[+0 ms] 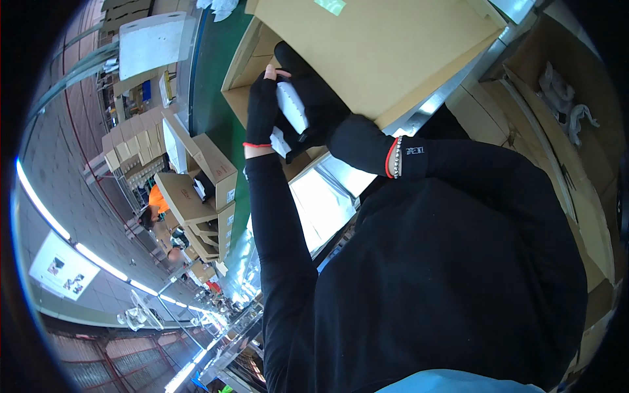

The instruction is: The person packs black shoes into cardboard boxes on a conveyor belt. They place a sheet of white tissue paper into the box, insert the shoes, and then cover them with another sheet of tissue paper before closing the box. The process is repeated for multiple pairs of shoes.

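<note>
An open cardboard box [239, 98] is in front of me, its large flap [393, 49] raised over the right side. Inside lies a dark black item [314, 85] whose kind I cannot make out, with a white panel [291, 107] along it. My left hand [264, 98], in a black fingerless glove, reaches into the box with bent fingertips at the top end of the white panel and the black item. Against the black item's lower right end rests my right hand [360, 141], also in black; its fingers are hidden.
The box rests by a green conveyor surface [216, 98] with a metal edge. More cartons [196, 177] stand to the left, near a person in orange [157, 200]. On the right, a large carton [557, 85] holds crumpled plastic wrap [557, 95].
</note>
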